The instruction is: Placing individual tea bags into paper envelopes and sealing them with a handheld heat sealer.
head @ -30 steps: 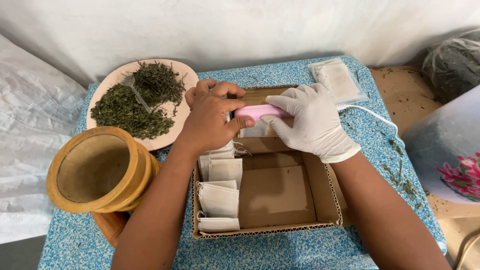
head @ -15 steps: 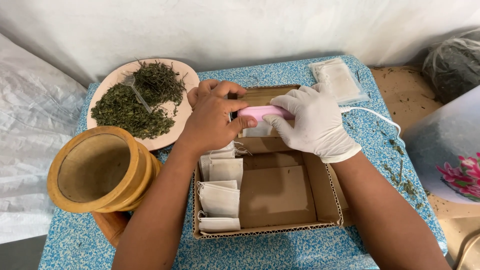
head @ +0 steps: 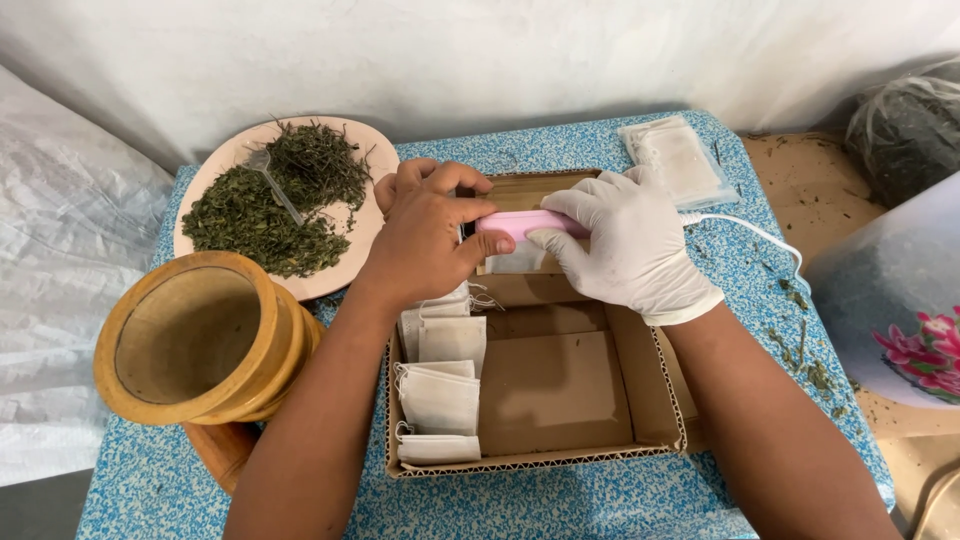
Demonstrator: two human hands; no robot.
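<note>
Both hands' grip (head: 520, 235) clamps pink sealer (head: 515, 222) shut.

Four filled tea bags (head: 440, 400), one plate (head: 330, 285), one wooden mortar (head: 195, 340), one cardboard box (head: 560, 400)

This looks like a small home workshop for packing herbal tea by hand. A low counter (head: 560, 500) with a speckled blue cover stands against a plain whitewashed wall (head: 480, 50). In the upper left a pink plate (head: 345, 265) holds loose dried green leaves (head: 260, 205), and a wooden mortar (head: 195, 340) sits at the left edge. In the middle an open cardboard box (head: 560, 400) holds a row of filled white tea bags (head: 435, 400). A stack of empty bags (head: 678, 160) lies at the upper right. White plastic sheeting (head: 60, 300) drapes the left side, and a bare earthen floor (head: 810, 190) shows at right.
</note>
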